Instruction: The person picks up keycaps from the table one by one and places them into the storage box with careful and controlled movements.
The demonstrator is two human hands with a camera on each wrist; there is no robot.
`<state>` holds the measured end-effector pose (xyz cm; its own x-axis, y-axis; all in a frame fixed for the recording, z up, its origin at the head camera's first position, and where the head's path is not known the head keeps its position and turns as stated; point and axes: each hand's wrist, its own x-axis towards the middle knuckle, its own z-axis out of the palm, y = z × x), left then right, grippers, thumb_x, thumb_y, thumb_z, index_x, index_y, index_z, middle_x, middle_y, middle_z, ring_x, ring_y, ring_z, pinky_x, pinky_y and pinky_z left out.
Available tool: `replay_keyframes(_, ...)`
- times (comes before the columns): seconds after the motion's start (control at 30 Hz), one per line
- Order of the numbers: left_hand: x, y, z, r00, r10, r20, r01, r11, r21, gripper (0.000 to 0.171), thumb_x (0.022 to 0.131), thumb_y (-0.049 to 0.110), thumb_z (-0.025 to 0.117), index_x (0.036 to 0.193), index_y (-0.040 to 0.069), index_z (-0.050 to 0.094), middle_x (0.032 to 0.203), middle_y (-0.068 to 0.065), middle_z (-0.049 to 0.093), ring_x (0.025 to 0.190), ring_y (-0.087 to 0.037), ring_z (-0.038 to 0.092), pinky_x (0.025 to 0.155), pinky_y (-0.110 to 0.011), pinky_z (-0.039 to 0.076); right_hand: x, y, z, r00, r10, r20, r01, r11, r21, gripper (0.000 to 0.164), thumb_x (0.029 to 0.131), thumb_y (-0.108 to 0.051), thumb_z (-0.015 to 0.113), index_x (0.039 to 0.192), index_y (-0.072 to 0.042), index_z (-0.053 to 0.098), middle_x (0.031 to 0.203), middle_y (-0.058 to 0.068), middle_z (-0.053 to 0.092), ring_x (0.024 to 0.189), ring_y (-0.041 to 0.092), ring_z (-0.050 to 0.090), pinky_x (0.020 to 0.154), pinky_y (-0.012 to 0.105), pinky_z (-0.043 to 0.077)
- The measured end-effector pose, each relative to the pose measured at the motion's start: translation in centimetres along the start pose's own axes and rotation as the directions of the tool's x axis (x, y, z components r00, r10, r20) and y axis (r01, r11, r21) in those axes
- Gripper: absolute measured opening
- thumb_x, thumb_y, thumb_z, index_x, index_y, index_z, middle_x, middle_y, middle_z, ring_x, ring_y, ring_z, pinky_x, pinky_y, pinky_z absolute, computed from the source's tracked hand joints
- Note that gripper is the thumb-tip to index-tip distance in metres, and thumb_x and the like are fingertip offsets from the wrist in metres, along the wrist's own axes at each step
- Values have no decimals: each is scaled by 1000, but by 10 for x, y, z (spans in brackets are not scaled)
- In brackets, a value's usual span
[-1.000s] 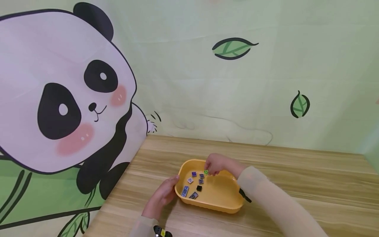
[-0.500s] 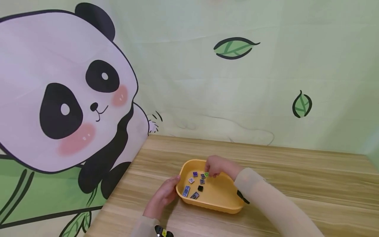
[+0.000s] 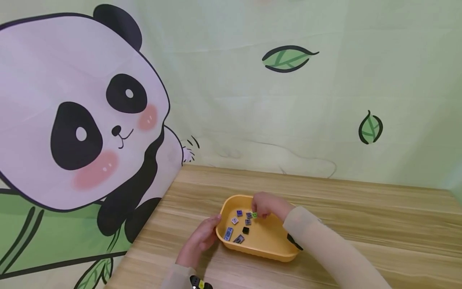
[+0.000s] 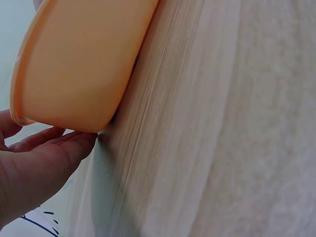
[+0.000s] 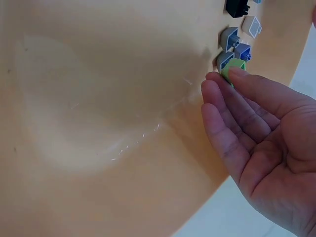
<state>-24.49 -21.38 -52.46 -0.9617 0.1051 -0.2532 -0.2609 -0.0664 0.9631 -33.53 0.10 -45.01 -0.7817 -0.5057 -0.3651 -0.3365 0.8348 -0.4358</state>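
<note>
A yellow plastic tray [image 3: 260, 255] stands on the wooden table. My left hand [image 3: 198, 241] holds its left end, thumb at the rim and fingers against the outer wall [image 4: 74, 94]. Inside the tray, my right hand [image 3: 268, 204] pinches a small light green toy block [image 5: 231, 70] between thumb and fingertips. Right beside that block lie two grey blocks [image 5: 229, 40] and a blue-violet block [image 5: 243, 52]. Also in the tray are a white block [image 3: 235, 220], a black block [image 3: 246, 230], a long light blue piece [image 3: 228, 234] and a long grey piece [image 3: 239, 239].
The wooden table [image 3: 361, 224] reaches back to a pale green cloth wall [image 3: 231, 80] with printed leaves. A large printed panda [image 3: 119, 160] covers the cloth at left. My right sleeve [image 3: 332, 245] crosses over the tray's right end.
My right hand has brought the green block slightly nearer to me, down beside the grey blocks. The left hand keeps its hold on the tray. The whole head view has shifted slightly.
</note>
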Motion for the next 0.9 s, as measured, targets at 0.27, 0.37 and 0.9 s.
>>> replay_keyframes(0.27, -1, 0, -1, 1000, 0, 14, 0, 1000, 4, 55, 112, 22, 32, 149, -18, 33, 150, -35, 44, 123, -16, 55, 110, -32, 43, 1, 1, 2, 999, 35, 25, -34, 999, -34, 15, 85, 9, 70, 88, -5, 70, 82, 6, 65, 65, 13, 56, 56, 19, 47)
replay_keyframes(0.37, -1, 0, -1, 1000, 2, 17, -2, 1000, 3, 55, 112, 22, 32, 149, -18, 33, 150, -35, 44, 121, -14, 56, 107, -30, 44, 4, 3, 2, 997, 53, 49, -52, 998, -24, 14, 84, 9, 71, 85, -5, 69, 78, 4, 62, 64, 14, 56, 55, 19, 46)
replay_keyframes(0.9, -1, 1, -1, 1000, -2, 11, 2, 1000, 1, 56, 112, 23, 32, 150, -18, 31, 152, -36, 41, 127, -18, 54, 117, -39, 38, 12, 6, 7, 988, 122, 94, -115, 991, -74, 18, 85, 6, 74, 78, -9, 66, 77, 5, 64, 65, 16, 59, 58, 23, 50)
